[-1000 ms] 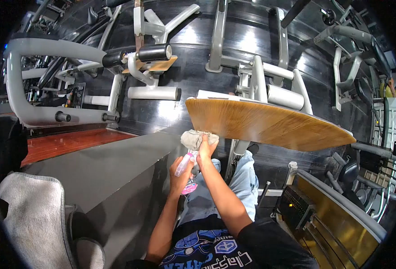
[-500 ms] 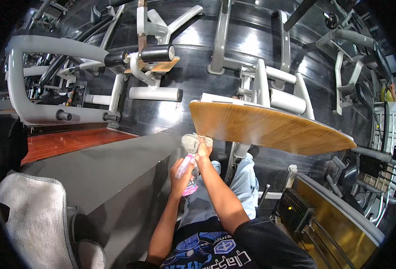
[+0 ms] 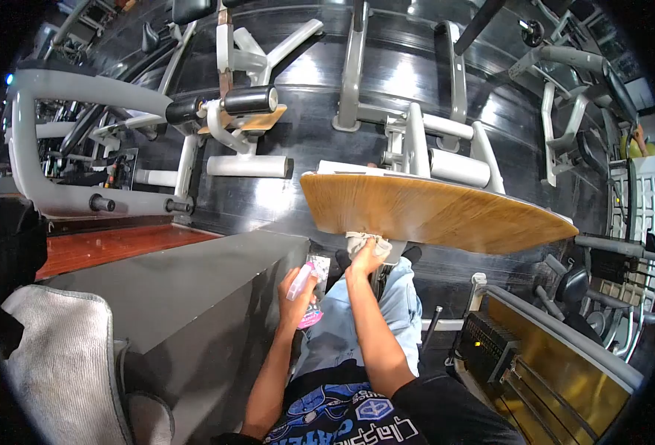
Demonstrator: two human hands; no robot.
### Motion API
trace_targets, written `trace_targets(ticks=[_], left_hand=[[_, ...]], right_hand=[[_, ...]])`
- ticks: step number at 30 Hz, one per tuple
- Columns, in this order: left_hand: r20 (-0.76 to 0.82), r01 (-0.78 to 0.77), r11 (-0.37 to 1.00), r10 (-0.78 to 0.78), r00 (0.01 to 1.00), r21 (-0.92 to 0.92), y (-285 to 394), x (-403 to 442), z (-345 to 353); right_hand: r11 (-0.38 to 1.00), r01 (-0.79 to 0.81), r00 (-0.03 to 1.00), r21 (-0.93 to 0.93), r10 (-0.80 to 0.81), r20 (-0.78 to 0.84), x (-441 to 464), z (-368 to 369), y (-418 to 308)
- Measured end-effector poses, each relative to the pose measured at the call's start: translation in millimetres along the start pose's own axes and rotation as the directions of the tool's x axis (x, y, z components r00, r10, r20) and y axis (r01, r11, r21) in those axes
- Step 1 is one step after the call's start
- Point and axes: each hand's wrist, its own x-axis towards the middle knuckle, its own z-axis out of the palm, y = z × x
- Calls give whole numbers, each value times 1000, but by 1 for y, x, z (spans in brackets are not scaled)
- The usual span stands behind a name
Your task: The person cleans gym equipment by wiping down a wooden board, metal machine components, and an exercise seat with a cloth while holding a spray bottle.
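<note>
Two bare hands are busy at the near edge of a curved wood-grained board [image 3: 438, 213]. The right hand [image 3: 367, 261] is closed over a pale, crumpled cloth [image 3: 369, 244], which it holds at the board's lower edge. Off to the side, well apart from the board, the left hand [image 3: 290, 294] grips a spray bottle [image 3: 310, 320] near its pink and whitish spray head [image 3: 302, 282]; the fingers wrap the upper part, and the bright pink lower part shows beneath them. The bottle hangs above the person's pale jeans [image 3: 395, 297], beside a large grey box [image 3: 171, 271].

The cloth looks light and limp, the sort of thing that bunches easily and is best taken in a loose fistful, with the palm spread behind it for even pressure. The bottle seems light too, with smooth plastic that could turn slippery if wet; the neck just under the spray head looks the surest hold. The board appears stiff and probably fairly heavy, its smooth face offering little grip, so its rim would be the place to hold it.
</note>
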Motion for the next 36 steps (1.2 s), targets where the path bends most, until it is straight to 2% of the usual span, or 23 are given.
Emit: trace_targets(ticks=[1,5,6,8,9,10,11,12,13,15,17,19,20,21,23,24,25,27,28,29,33,34,36], left_hand=[[1,6,1000,-6,1000,-14,4,-1,1],[39,-26,999,27,999,-22,-7,3,6],[46,-34,999,35,998,-22,-3,3,9],[84,-68,998,67,994,4,8,0,13],[91,-78,997,77,993,1,11,1,15],[99,-84,996,84,992,-1,14,1,18],[111,-90,996,90,990,-2,16,1,23],[137,-99,995,98,986,3,19,1,26],[154,-109,994,109,982,-8,23,2,29],[269,-210,977,192,944,41,34,3,39],[339,-288,956,257,905,46,54,3,52],[462,-391,915,305,832,99,82,2,70],[506,-374,925,293,811,63,99,-3,79],[524,-391,919,308,794,52,105,-1,89],[609,-560,828,457,649,-25,116,1,110],[660,-439,898,339,670,-15,133,-7,119],[687,-454,890,348,638,-29,139,-9,129],[737,-483,874,363,570,-57,152,-14,153],[799,-508,857,360,481,-81,164,-19,179],[821,-520,849,363,441,-96,168,-23,192],[889,-513,848,330,316,-132,177,-36,238],[901,-506,852,318,296,-135,182,-42,248],[918,-507,851,300,259,-135,188,-50,268]], right_hand=[[994,49,996,-96,-56,-70,-3,5,8],[965,-69,934,-255,152,323,4,-2,70],[967,-66,935,-245,145,322,3,-2,59],[970,-220,878,-101,242,414,-7,-4,21],[973,-213,880,-91,231,415,-10,-4,5],[981,-192,921,23,172,348,-9,-5,-10],[978,-160,955,137,119,270,-7,-7,-26],[987,-66,988,149,44,146,5,-9,-33],[973,-132,980,189,100,171,5,-14,-65],[970,-79,981,229,35,190,47,-28,-67],[995,-38,970,96,14,244,61,-44,-90],[979,-200,870,38,159,466,77,-71,-111],[986,-169,837,6,140,529,84,-84,-119],[976,-214,816,25,165,555,68,-94,-151],[970,-232,791,66,149,593,71,-122,-179],[952,-294,750,86,174,638,74,-139,-194],[927,-365,753,87,239,613,81,-153,-201],[903,-391,745,178,197,638,83,-183,-227],[904,-346,791,250,138,596,81,-206,-251],[904,-322,813,282,111,571,73,-218,-263],[861,-230,886,454,-8,464,79,-254,-284],[876,-126,929,466,-61,366,80,-258,-286],[858,-58,944,511,-119,307,85,-266,-293]])
